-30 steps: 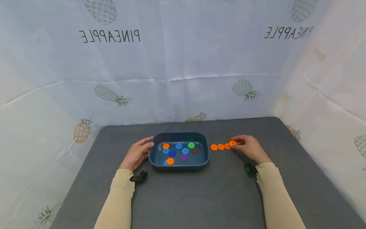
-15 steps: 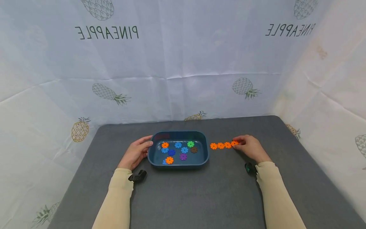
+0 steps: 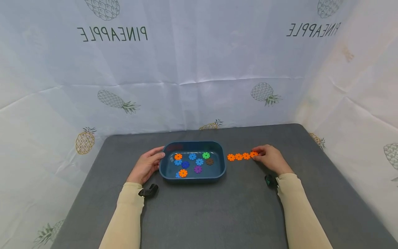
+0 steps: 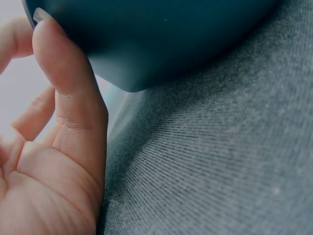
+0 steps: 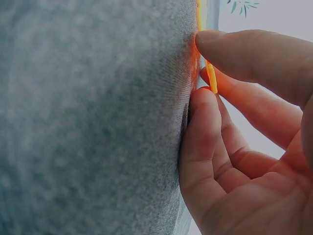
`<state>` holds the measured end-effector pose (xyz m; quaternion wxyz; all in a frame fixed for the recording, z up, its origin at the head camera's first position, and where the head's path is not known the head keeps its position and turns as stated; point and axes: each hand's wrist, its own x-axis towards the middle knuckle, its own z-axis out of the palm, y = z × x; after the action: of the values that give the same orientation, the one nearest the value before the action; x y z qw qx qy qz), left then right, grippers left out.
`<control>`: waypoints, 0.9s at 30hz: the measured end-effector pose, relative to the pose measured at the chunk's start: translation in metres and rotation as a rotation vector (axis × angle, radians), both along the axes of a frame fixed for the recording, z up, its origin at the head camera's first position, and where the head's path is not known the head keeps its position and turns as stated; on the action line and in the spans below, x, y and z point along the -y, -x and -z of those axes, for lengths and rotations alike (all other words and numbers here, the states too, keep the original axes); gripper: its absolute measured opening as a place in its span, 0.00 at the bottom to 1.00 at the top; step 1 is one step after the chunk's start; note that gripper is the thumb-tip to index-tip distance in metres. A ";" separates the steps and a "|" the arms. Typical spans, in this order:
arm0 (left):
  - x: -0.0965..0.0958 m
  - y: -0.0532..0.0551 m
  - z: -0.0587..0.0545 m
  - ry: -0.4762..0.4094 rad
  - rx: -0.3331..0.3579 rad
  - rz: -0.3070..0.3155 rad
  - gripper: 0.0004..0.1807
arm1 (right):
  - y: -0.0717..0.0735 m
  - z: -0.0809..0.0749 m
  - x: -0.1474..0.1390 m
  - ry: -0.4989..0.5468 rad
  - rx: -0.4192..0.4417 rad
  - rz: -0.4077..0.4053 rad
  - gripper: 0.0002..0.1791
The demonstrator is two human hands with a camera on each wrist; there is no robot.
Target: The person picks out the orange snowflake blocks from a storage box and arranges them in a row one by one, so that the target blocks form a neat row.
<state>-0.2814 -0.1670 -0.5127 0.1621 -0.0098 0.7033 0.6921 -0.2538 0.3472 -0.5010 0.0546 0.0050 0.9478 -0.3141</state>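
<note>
In the head view my left hand (image 3: pixel 144 166) grips the left end of a dark blue tray (image 3: pixel 192 179). The left wrist view shows the thumb (image 4: pixel 63 63) against the tray's rim, other fingers behind. To the tray's right lies a row of orange notched plastic discs (image 3: pixel 238 157). My right hand (image 3: pixel 272 159) pinches the rightmost orange disc (image 3: pixel 253 154), low at the tabletop. From the right wrist, that orange disc (image 5: pixel 212 78) appears edge-on between the fingers, partly hidden. Inside the tray are several discs, among them a green disc (image 3: pixel 206 155), a purple disc (image 3: pixel 198 169) and a brown disc (image 3: pixel 209 161).
The grey tabletop (image 3: pixel 211 214) reaches back to a white pineapple-print cloth (image 3: pixel 186 103), which also hangs at both sides. A black wrist device (image 3: pixel 149 191) sits on the left wrist, another wrist device (image 3: pixel 271 181) on the right.
The rightmost orange disc, pinched by my right hand, has shifted slightly right, from overlapping its neighbour to the end of the row. My left hand keeps its grip on the tray.
</note>
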 end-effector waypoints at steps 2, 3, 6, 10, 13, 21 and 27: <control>0.003 -0.001 -0.001 0.000 -0.001 -0.005 0.35 | 0.001 -0.002 0.003 0.000 0.007 -0.001 0.23; 0.004 -0.002 -0.001 -0.002 0.000 -0.007 0.35 | 0.002 -0.003 0.004 0.002 0.011 -0.001 0.23; 0.008 -0.002 -0.002 0.001 -0.001 -0.011 0.36 | 0.003 -0.007 0.007 0.004 0.021 -0.005 0.23; 0.010 -0.002 -0.003 0.001 -0.009 -0.023 0.35 | 0.000 -0.014 0.008 -0.008 0.009 -0.019 0.24; 0.008 -0.001 -0.002 -0.002 -0.007 -0.022 0.34 | -0.005 -0.021 0.011 -0.026 -0.027 -0.033 0.24; 0.003 0.001 -0.001 -0.011 0.013 -0.017 0.33 | -0.001 -0.064 0.070 -0.011 -0.113 -0.190 0.22; 0.005 0.001 -0.004 -0.001 0.001 -0.015 0.32 | 0.023 -0.095 0.145 -0.061 -0.080 -0.463 0.21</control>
<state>-0.2822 -0.1715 -0.5089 0.1572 -0.0153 0.7027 0.6938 -0.2773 0.2021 -0.4056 0.0871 -0.2232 0.9342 -0.2644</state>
